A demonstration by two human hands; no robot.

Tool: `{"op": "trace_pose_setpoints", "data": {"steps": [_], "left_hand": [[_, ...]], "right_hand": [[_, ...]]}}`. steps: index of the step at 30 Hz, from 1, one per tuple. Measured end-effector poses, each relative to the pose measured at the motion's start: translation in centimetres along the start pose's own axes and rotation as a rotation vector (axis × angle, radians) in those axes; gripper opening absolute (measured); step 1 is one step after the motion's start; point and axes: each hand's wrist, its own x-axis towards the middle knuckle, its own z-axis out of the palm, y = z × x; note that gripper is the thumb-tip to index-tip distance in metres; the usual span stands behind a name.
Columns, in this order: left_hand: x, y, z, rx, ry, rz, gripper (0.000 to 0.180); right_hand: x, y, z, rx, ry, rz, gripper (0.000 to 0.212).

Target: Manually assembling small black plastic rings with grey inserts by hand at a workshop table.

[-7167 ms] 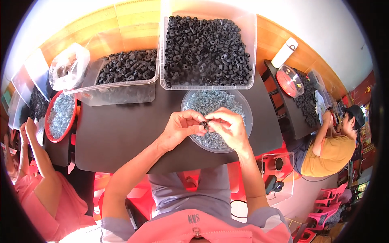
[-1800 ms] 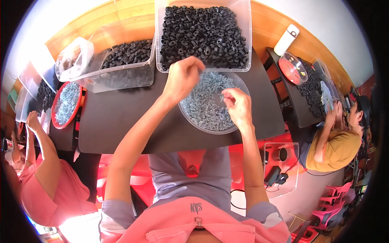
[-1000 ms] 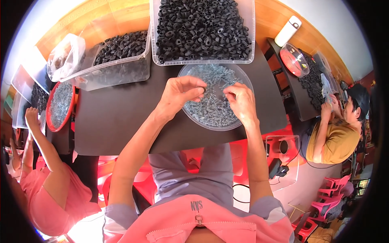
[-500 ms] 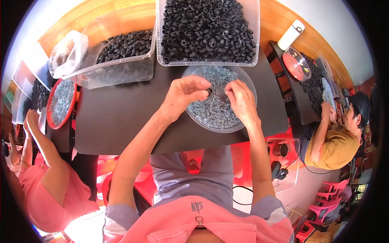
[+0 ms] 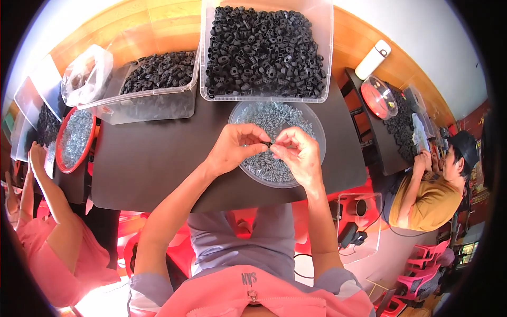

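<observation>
My left hand (image 5: 232, 150) pinches a small black plastic part (image 5: 268, 143) between thumb and fingertips. Against that part, the fingertips of my right hand (image 5: 301, 157) are pressed together; whatever they hold is hidden. Both hands meet above a round clear basin (image 5: 322, 138) full of small silvery coil springs (image 5: 264, 115). Just beyond it stands a large clear bin (image 5: 264, 99) heaped with small black plastic parts (image 5: 264, 53).
Another clear bin (image 5: 153, 110) of black parts and a plastic bag (image 5: 87, 76) stand left on the dark table (image 5: 142, 164). A red basin (image 5: 59, 158) of springs lies farther left. Co-workers sit both sides, one in a mustard shirt (image 5: 430, 201). A white bottle (image 5: 373, 59) stands back right.
My right hand has moved left from over the springs, and its fingertips now meet the black part in my left hand. The whole view has shifted slightly.
</observation>
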Motion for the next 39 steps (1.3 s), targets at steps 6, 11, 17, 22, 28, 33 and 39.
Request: {"op": "trace_pose_setpoints", "data": {"steps": [6, 11, 17, 22, 28, 33, 39], "left_hand": [[0.0, -0.1, 0.2, -0.013, -0.010, -0.016, 0.012], [0.0, -0.1, 0.0, -0.174, 0.027, -0.027, 0.013], [0.2, -0.7, -0.4, -0.217, 0.060, 0.005, 0.014], [0.2, -0.1, -0.1, -0.213, 0.071, -0.009, 0.014], [0.1, -0.4, 0.0, -0.244, 0.063, -0.021, 0.015], [-0.1, 0.0, 0.0, -0.258, 0.058, -0.026, 0.015], [0.0, 0.1, 0.0, -0.274, 0.060, -0.048, 0.014]], "right_hand": [[-0.2, 0.5, 0.2, 0.032, 0.021, -0.012, 0.012], [-0.3, -1.0, 1.6, -0.512, 0.101, -0.437, 0.012], [0.9, -1.8, 1.2, -0.786, 0.018, -0.698, 0.016], [6.4, -3.5, -0.9, -0.777, 0.172, -0.626, 0.005], [11.2, -3.3, -0.5, -0.933, 0.028, -0.663, 0.008], [11.6, -2.7, 1.0, -1.086, -0.203, -0.646, 0.014], [13.8, -1.8, -0.3, -1.129, -0.199, -0.592, 0.019]]}}
